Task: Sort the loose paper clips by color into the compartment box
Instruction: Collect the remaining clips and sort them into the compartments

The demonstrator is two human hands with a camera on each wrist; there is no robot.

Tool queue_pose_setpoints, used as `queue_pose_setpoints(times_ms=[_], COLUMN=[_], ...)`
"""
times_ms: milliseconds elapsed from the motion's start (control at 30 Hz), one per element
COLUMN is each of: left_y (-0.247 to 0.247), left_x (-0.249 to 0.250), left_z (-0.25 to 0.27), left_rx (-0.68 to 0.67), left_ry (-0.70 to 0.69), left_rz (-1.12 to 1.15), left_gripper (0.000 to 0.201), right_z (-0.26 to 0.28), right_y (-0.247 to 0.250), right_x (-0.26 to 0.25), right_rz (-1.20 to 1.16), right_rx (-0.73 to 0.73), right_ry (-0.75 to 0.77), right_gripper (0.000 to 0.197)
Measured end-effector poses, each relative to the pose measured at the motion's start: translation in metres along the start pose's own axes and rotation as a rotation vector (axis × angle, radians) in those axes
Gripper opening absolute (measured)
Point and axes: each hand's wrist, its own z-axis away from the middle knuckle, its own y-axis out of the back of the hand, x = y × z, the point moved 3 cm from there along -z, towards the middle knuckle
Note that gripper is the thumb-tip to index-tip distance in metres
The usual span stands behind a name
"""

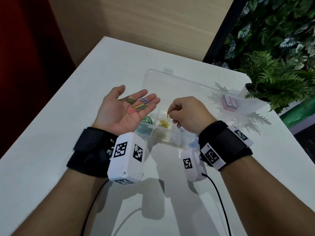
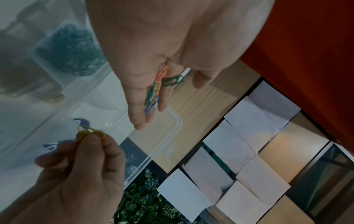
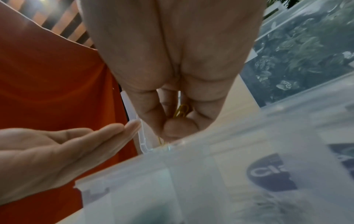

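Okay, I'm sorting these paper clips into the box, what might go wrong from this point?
Two risks stand out. The left hand lies flat and open with the loose clips on its palm, so a tilt may spill them into the wrong sections of the compartment box. The right hand pinches the yellow clip high above the yellow pile; dropped from there, it might bounce into a neighbouring section.

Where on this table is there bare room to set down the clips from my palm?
Bare table lies left of the compartment box, and near your forearms. The far right corner is crowded by the potted fern.
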Motion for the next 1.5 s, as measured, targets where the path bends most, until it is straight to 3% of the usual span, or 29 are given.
queue_pose_setpoints(times_ms=[233, 400, 600, 800, 933, 1067, 1200, 1500], left_y=[-0.005, -0.009, -0.021, -0.025, -0.022, -0.021, -0.019, -0.018], left_x=[-0.011, -0.018, -0.032, -0.038, -0.039, -0.038, -0.036, -0.033], left_z=[0.000, 0.001, 0.006, 0.008, 0.006, 0.006, 0.005, 0.003], left_rx=[-0.014, -0.024, -0.138, -0.131, -0.153, -0.144, -0.141, -0.137], left_ry=[0.041, 0.059, 0.111, 0.112, 0.113, 0.089, 0.105, 0.109], left_rz=[-0.014, -0.059, -0.059, -0.068, -0.028, -0.060, -0.066, -0.091], left_gripper=[0.054, 0.055, 0.061, 0.050, 0.052, 0.069, 0.056, 0.060], right_z=[-0.007, 0.006, 0.023, 0.020, 0.020, 0.018, 0.016, 0.014], right_y=[0.000, 0.014, 0.003, 0.004, 0.007, 0.007, 0.004, 0.007], right_x=[-0.008, -0.019, -0.044, -0.043, -0.040, -0.038, -0.037, -0.036], right_rz=[0.084, 0.019, 0.254, 0.365, 0.292, 0.267, 0.258, 0.171], right_rx=[0.017, 0.211, -0.004, -0.037, -0.008, 0.032, 0.036, 0.065], right_ry=[0.036, 0.199, 0.378, 0.353, 0.326, 0.315, 0.306, 0.293], right_gripper=[0.016, 0.010, 0.021, 0.009, 0.006, 0.007, 0.007, 0.007])
